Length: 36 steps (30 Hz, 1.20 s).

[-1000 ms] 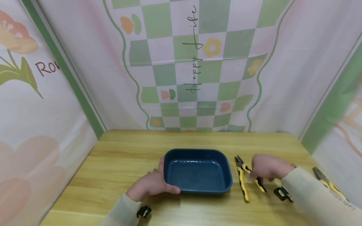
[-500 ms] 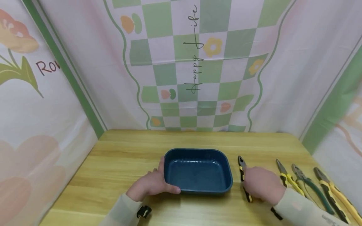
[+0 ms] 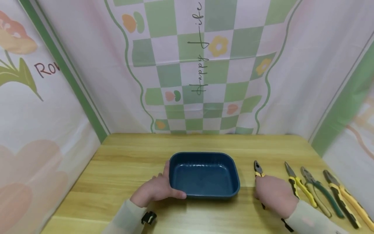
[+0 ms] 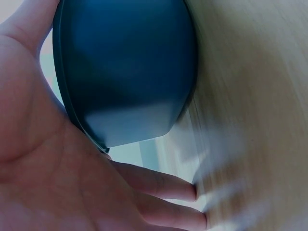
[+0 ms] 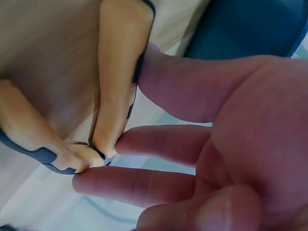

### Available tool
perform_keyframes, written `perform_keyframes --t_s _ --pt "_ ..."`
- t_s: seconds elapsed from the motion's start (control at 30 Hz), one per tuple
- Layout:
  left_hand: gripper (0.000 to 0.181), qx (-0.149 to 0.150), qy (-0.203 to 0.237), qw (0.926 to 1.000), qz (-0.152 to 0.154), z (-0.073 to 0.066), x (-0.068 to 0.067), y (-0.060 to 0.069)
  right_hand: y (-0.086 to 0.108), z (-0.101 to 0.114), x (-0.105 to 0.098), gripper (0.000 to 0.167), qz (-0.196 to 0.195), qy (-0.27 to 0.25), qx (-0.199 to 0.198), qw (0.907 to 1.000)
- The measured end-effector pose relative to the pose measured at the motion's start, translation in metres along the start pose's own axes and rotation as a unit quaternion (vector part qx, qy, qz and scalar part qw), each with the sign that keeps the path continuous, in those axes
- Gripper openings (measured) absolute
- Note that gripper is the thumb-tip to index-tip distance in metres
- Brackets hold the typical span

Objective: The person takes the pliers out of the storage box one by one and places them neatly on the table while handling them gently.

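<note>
A dark blue rectangular box [image 3: 204,196] stands on the wooden table, its inside bare. At its left front corner rests my left hand [image 3: 156,191], thumb along the front wall and the other fingers straight beside the left wall. To the right of the box my right hand [image 3: 276,195] covers most of a pair of yellow-and-black pliers [image 3: 258,167], whose metal nose points away. The right wrist view shows its two handles [image 5: 120,72] spread apart. There my thumb [image 5: 173,86] and two fairly straight fingers [image 5: 159,139] touch them.
Farther right lie long-nose pliers [image 3: 305,191] with yellow handles, green-handled pliers [image 3: 328,198] and larger yellow-and-black pliers [image 3: 340,200], side by side. Patterned cloth [image 3: 191,74] hangs behind the table [image 3: 122,175] and at both sides.
The pliers under my right hand have turned and shifted right, away from the box. My right arm has moved off the other pliers, which now show. My left hand has stayed at the box.
</note>
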<state>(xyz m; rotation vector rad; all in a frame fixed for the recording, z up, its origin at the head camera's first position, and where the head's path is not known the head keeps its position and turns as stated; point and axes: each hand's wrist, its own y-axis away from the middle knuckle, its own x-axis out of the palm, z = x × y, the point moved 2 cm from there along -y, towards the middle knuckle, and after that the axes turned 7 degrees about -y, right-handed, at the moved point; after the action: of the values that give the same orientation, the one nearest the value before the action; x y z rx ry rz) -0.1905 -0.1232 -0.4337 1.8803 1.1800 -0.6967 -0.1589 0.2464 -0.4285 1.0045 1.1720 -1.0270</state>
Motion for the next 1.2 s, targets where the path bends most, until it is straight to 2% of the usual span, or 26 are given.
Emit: perform_keyframes --t_s 0.1,0.33,0.5,0.7,1.0,1.2 --pt "0.146 -0.001 -0.002 1.0000 0.000 0.000 0.000 0.000 0.003 -0.011 -0.001 0.021 0.005 0.001 0.004 1.0000" --pt "0.146 -0.002 -0.003 1.0000 0.002 -0.001 0.000 0.000 0.014 -0.038 0.000 0.025 -0.035 0.004 -0.005 0.9994" --pt "0.146 0.002 -0.003 1.0000 0.004 -0.001 0.000 0.001 0.018 -0.049 -0.003 0.015 0.012 -0.039 0.046 0.9981" --pt "0.145 0.005 -0.001 1.0000 0.002 -0.001 -0.001 0.001 0.017 -0.051 -0.004 0.007 0.047 -0.052 0.063 0.9955" --pt "0.147 0.003 -0.002 1.0000 0.004 0.002 0.002 0.001 0.018 -0.050 -0.002 0.008 0.042 -0.044 0.067 0.9959" --pt "0.146 0.003 -0.012 0.9998 0.013 0.001 0.000 0.002 0.016 -0.052 0.000 0.017 0.046 -0.041 0.068 0.9958"
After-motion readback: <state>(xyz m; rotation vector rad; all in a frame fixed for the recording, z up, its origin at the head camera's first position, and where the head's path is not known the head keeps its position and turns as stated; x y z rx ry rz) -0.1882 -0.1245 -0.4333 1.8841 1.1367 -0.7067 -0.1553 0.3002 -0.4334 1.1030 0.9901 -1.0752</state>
